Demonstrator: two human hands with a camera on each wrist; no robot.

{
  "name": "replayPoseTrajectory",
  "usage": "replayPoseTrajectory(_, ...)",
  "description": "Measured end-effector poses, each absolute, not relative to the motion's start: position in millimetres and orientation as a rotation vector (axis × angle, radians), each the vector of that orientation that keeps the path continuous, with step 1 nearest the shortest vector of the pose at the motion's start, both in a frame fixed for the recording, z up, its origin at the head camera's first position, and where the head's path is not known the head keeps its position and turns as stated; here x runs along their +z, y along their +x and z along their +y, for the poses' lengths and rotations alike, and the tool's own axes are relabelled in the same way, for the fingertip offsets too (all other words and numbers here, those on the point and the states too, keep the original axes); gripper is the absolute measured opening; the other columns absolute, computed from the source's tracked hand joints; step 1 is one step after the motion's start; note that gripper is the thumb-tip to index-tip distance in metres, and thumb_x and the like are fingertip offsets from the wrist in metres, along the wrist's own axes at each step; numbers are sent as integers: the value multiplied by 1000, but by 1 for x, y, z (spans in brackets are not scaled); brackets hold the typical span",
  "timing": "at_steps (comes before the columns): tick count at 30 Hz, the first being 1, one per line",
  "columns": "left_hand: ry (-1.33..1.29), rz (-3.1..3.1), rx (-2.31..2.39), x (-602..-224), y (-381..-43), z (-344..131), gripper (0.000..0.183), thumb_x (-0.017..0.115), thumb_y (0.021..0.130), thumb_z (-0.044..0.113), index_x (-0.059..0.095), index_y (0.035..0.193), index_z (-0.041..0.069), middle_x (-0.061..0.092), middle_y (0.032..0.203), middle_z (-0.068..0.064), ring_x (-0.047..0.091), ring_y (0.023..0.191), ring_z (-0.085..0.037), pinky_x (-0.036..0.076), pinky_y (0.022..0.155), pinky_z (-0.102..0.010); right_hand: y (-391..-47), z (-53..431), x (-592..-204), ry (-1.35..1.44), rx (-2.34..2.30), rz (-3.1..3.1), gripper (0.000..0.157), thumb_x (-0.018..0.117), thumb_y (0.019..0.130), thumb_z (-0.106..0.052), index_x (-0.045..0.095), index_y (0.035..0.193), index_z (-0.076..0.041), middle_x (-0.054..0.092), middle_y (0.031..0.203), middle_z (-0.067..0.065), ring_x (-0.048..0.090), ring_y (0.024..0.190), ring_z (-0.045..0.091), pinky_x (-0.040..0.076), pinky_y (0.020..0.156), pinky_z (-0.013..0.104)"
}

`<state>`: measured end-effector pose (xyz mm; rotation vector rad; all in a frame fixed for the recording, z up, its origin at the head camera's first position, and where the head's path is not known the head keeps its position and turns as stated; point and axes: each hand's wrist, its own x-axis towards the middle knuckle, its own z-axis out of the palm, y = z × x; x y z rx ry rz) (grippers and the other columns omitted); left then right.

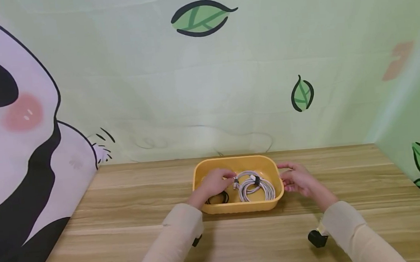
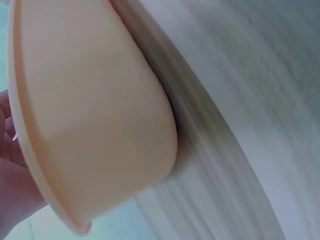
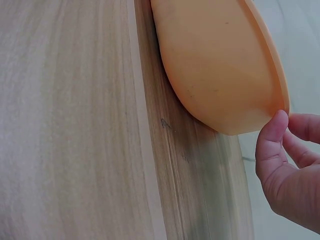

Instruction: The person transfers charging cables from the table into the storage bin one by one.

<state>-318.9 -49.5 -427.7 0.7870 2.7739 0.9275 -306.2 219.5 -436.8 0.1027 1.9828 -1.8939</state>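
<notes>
A yellow plastic bin [image 1: 239,207] stands on the wooden table, with a coiled light grey cable [image 1: 269,190] bound by a black strap inside it. My left hand [image 1: 214,182] reaches over the bin's left side and pinches the tied end of another light cable [image 1: 236,183] between thumb and fingers. Below that hand lies a small black cable coil [image 1: 223,197]. My right hand [image 1: 298,179] holds the bin's right rim, its thumb [image 3: 276,125] against the outer wall and its fingers bent beside the rim. In the left wrist view the bin's wall hides most of the left hand.
The wooden table [image 1: 125,196] runs back to a light green cloth backdrop [image 1: 146,90] with a printed panda and leaves. The bin sits near the table's back edge. Black wrist devices [image 1: 317,238] hang under both cream sleeves.
</notes>
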Motion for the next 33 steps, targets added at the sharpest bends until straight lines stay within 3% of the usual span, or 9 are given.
replayPoseTrajectory(8,712,2787,1164,-423,-320,-68,24,51,86,8,62,106,-1,63,103,-14,58,94,-25,48,80,-35,-304,219,-435,84,-1896,1979,50,43,87,-2,25,133,3,53,60,-3,51,54,7,46,49,18)
replayPoseTrajectory(24,392,2965,1312,-426,-325,-98,17,54,86,13,65,98,10,65,90,-2,58,75,-14,46,63,-24,-305,216,-437,152,-1896,2044,47,44,87,-2,29,131,3,52,63,-3,50,54,6,45,48,18)
replayPoseTrajectory(33,341,3117,1301,-427,-325,-116,18,55,84,10,65,99,6,66,92,-7,59,81,-20,48,72,-33,-303,213,-435,208,-1900,2077,44,46,86,-1,34,128,3,51,65,-1,49,55,7,45,49,18)
